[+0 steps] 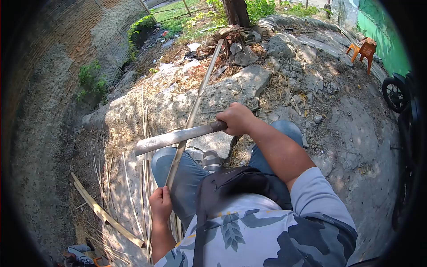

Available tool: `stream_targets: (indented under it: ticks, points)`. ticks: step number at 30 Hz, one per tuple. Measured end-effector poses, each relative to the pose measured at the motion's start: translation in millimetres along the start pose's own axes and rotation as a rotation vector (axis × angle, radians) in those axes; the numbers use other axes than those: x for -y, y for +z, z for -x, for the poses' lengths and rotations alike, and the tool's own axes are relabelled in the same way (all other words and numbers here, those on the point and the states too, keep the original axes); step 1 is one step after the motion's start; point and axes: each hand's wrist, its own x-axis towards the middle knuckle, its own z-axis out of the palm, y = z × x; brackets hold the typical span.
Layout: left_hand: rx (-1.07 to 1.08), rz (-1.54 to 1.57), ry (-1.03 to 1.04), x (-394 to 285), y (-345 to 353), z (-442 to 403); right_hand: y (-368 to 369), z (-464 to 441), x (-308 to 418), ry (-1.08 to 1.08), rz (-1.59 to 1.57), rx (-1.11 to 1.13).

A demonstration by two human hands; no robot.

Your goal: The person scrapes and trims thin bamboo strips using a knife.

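My right hand [235, 119] is wrapped round the dark handle of a machete [171, 138], whose wide, worn blade points left. The blade lies across a long, flat bamboo strip [193, 109] above my left knee. My left hand [160, 202] grips the lower end of this strip, with the thumb pointing up along it. From there the strip slants up and away, its far end near the rubble by the tree trunk. The edge of contact between blade and strip is too small to make out.
Thin strips [144, 178] and a split bamboo piece [106, 217] lie on the ground at left. Ahead are a concrete slab [240, 84], rubble and a tree trunk [236, 12]. Orange chairs [367, 52] and a motorcycle [396, 94] stand right. Another person's leg [80, 252] shows lower left.
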Motion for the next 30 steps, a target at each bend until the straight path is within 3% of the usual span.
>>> stream_targets:
  ticks: [21,30]
  points:
    - [0.014,-0.019,0.003,2.9,1.6,-0.1,2.0,-0.5,-2.1,-0.01,0.012,-0.028]
    - [0.005,0.043,-0.003,4.4,6.4,-1.4,-2.0,-2.5,3.8,0.071,-0.006,0.089]
